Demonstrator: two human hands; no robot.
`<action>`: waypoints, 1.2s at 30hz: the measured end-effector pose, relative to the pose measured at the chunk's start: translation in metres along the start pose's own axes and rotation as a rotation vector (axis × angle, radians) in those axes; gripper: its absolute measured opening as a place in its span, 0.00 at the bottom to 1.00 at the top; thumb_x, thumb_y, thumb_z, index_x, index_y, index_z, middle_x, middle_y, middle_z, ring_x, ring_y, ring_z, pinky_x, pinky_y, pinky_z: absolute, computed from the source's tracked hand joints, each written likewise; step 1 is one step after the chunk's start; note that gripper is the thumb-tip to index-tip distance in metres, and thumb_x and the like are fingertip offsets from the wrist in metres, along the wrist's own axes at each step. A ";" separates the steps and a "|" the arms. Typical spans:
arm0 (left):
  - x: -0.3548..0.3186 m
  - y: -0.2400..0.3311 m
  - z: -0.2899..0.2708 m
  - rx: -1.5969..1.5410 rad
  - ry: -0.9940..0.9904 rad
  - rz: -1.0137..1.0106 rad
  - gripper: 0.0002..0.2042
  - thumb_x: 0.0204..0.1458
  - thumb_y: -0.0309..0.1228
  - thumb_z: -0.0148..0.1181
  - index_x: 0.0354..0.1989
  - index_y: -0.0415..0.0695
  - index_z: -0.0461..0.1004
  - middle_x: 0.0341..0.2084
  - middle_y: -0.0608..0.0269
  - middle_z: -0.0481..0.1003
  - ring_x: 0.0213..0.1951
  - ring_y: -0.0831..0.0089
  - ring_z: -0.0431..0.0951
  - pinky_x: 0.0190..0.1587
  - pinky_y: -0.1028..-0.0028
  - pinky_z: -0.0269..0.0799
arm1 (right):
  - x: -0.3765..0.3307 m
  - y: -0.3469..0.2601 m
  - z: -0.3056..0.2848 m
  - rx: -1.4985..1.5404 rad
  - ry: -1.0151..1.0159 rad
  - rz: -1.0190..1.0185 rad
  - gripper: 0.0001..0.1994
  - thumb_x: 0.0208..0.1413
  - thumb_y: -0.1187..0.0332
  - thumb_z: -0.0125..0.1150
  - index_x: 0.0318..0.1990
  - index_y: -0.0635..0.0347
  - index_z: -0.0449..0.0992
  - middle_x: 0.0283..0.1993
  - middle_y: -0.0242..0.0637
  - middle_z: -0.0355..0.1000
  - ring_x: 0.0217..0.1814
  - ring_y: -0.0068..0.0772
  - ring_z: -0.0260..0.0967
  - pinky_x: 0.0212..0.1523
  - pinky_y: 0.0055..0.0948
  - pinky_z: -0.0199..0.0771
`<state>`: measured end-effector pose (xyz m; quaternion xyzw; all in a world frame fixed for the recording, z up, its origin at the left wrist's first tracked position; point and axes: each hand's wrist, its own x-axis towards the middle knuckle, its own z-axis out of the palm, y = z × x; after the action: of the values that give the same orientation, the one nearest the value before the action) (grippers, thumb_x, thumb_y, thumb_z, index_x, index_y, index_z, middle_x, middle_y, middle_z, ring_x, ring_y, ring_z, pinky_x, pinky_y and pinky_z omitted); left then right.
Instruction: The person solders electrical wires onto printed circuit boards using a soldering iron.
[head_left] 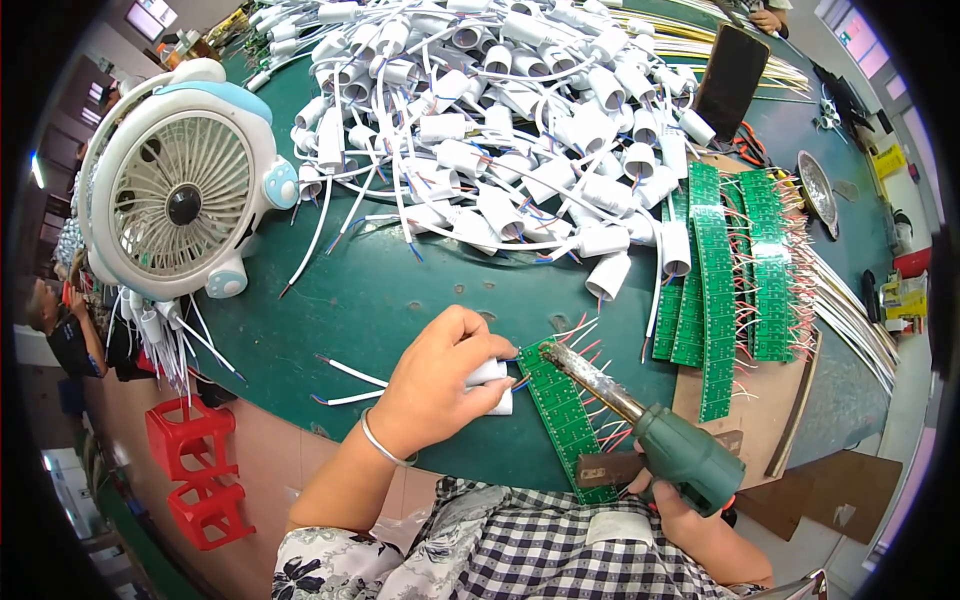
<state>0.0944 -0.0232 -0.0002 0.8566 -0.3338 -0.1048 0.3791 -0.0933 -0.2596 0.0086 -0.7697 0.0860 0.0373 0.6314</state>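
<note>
My left hand (430,375) is closed around a white plastic cylinder (492,380) with thin wires at its end. Two white cables (350,400) with bare-ended leads stick out to the left of that hand. My right hand (682,515), low on the right, grips a green-bodied soldering iron (690,458). The iron's metal barrel points up and left, its tip at the upper end of a green circuit board strip (560,410). Short red and white wires fan out from the strip's right side. A brown block (612,468) lies across its lower part.
A big heap of white cylinders (500,130) with cables covers the far table. At right, more green board strips (710,300) stand on a brown board (740,440). A white fan (180,190) is at left, a dark phone (732,80) far right. Red stools (190,440) stand below left.
</note>
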 end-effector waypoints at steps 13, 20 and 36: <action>0.002 -0.007 0.000 -0.034 -0.035 0.069 0.12 0.38 0.26 0.66 0.34 0.42 0.76 0.30 0.60 0.66 0.33 0.65 0.72 0.35 0.70 0.70 | -0.002 -0.006 0.007 0.003 0.110 0.172 0.13 0.45 0.71 0.64 0.41 0.60 0.77 0.39 0.38 0.75 0.44 0.41 0.70 0.49 0.36 0.64; 0.002 -0.008 0.000 -0.007 -0.060 0.080 0.11 0.37 0.27 0.65 0.31 0.43 0.75 0.30 0.60 0.67 0.33 0.64 0.71 0.34 0.70 0.70 | 0.000 -0.005 0.008 -0.053 0.045 0.177 0.15 0.43 0.71 0.65 0.43 0.59 0.77 0.42 0.39 0.75 0.47 0.44 0.68 0.48 0.37 0.67; 0.004 -0.009 0.004 0.072 0.012 0.171 0.10 0.34 0.24 0.65 0.30 0.43 0.77 0.28 0.62 0.67 0.26 0.69 0.71 0.29 0.73 0.69 | 0.001 0.000 0.010 -0.104 0.047 0.164 0.18 0.41 0.71 0.67 0.44 0.61 0.75 0.43 0.43 0.73 0.46 0.46 0.68 0.47 0.38 0.68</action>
<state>0.1001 -0.0244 -0.0093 0.8388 -0.4070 -0.0549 0.3575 -0.0916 -0.2502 0.0059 -0.7924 0.1613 0.0751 0.5835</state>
